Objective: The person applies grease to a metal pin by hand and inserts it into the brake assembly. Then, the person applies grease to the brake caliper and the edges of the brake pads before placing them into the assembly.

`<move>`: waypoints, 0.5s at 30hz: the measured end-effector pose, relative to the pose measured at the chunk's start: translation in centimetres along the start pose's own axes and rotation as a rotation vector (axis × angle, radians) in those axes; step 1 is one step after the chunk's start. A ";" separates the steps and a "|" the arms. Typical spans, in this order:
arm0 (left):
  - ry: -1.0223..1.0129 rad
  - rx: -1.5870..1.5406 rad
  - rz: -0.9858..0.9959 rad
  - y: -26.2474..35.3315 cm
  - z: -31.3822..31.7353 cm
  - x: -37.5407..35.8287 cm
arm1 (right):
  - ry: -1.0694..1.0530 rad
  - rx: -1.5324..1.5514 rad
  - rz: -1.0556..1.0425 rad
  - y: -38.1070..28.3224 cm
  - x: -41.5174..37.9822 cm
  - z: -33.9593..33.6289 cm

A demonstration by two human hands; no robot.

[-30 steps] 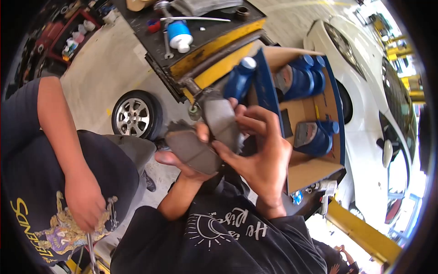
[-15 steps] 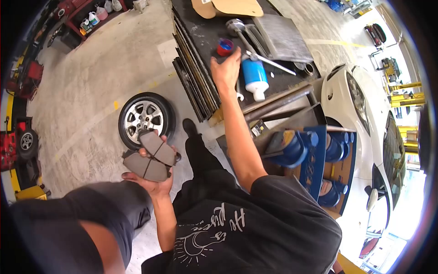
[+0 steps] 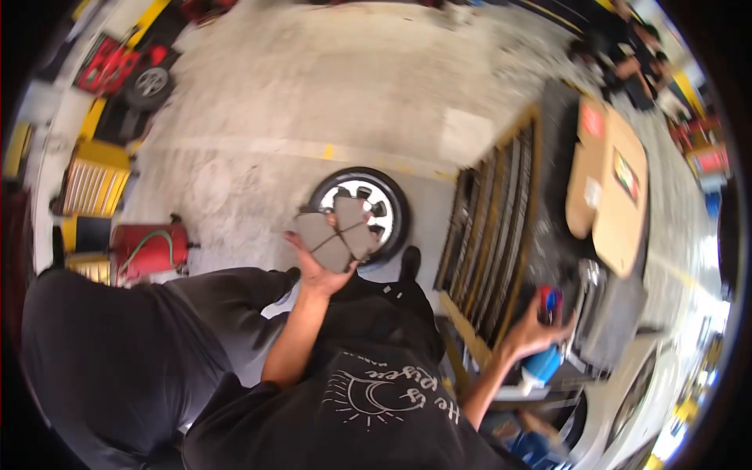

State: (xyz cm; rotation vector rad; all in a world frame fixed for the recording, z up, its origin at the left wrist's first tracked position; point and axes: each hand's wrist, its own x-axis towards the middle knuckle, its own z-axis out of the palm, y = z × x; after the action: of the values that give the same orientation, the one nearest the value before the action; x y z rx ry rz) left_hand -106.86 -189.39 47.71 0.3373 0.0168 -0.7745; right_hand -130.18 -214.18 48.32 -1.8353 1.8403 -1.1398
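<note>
My left hand [image 3: 321, 270] holds a pair of grey brake pads [image 3: 333, 235], each with a groove across its face, fanned out over the palm and fingers. On the dark top of the tool cart, my right hand [image 3: 529, 333] has its thumb and fingers around a small red cup [image 3: 551, 307] with blue inside. Just below that hand lies a blue and white bottle [image 3: 540, 365], partly covered by it. Beside the fingers is a metal ratchet-like tool [image 3: 587, 286], blurred.
A wheel with its tyre [image 3: 398, 223] lies on the floor beyond the brake pads. Opened cardboard packaging [image 3: 607, 188] rests on the cart. A person in dark clothes [image 3: 102, 352] is close at my left. Another person [image 3: 638, 66] is at the far right. A white car [image 3: 627, 392] stands beyond the cart.
The view has swung to the right and blurred. My right hand has closed around the red cup it was reaching beside. The brake pads remain in my left hand.
</note>
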 end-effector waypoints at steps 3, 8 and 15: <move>0.104 0.060 0.063 3.2 1.0 2.1 | -0.162 0.144 -0.051 -5.5 -1.1 2.0; 0.014 -0.122 0.224 11.6 -2.3 5.4 | -0.589 0.626 -0.168 -17.2 -6.9 11.8; 0.080 -0.001 0.767 35.1 -15.4 9.9 | -1.206 0.957 -0.589 -47.3 -29.2 33.7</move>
State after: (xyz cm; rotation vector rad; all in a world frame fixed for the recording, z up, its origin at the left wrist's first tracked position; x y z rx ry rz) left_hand -73.92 -168.21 42.02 0.3395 -0.0357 -0.0014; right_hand -69.45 -191.11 50.83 -1.7299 0.0396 -0.5512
